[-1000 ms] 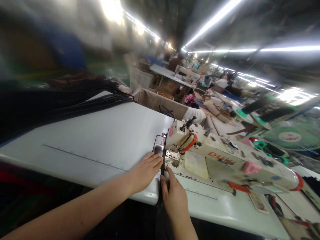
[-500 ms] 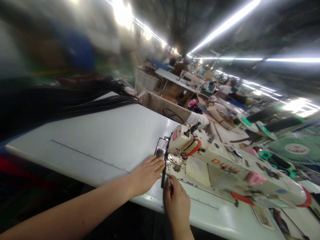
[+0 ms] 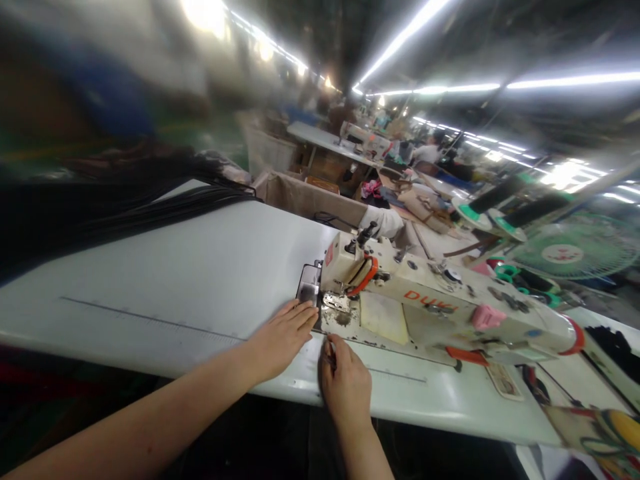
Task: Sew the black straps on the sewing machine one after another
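Note:
A white sewing machine (image 3: pixel 400 293) with orange trim stands on a pale table (image 3: pixel 200 260). My left hand (image 3: pixel 284 337) lies flat with its fingers stretched out, the fingertips at the metal plate (image 3: pixel 309 287) left of the needle area. Close to its right, in front of the machine bed, my right hand (image 3: pixel 345 380) is curled, thumb and fingers together around a small dark item that I cannot make out. Beneath the left fingertips a little dark material shows along the plate's edge.
Long black strips (image 3: pixel 165 207) lie over the table's far left side. A cloth-lined bin (image 3: pixel 310 200) stands behind the table. Thread cones (image 3: pixel 485 200) and a green fan (image 3: pixel 565 252) are at the right.
The view has shifted, so the machine and table appear further left and higher. The black strip that stuck out between my hands no longer shows there. Both hands remain beside the needle area.

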`<state>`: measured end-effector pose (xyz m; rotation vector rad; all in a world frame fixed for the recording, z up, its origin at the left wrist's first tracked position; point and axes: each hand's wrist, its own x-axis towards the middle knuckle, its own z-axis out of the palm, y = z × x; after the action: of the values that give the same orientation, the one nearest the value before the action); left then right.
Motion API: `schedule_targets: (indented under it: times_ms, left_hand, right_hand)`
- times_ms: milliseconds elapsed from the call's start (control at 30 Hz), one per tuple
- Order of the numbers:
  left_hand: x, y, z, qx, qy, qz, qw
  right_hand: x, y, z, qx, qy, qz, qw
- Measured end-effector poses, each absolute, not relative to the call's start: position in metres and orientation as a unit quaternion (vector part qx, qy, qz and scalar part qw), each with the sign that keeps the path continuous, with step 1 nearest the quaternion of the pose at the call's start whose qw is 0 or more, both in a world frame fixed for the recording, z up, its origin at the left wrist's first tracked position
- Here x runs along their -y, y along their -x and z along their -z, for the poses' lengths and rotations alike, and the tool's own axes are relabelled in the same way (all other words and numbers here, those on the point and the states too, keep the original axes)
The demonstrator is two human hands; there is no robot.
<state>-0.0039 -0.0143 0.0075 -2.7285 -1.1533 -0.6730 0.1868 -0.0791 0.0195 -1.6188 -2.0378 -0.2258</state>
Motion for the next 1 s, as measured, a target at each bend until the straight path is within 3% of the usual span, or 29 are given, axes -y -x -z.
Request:
schedule_targets:
  times_ms: [667,1000]
  left_hand:
    - [-0.018,0.005,-0.012,0.436,0.878,0.184,-0.072]
    - [-0.044,0.011,-0.024,0.421,0.856,0.207,-0.218]
  right_hand:
    - [0.082,-0.185,-0.019,0.749,0.606,0.066,0.259]
    - [0.082,-0.185,-0.018,0.751,0.604,0.065,0.259]
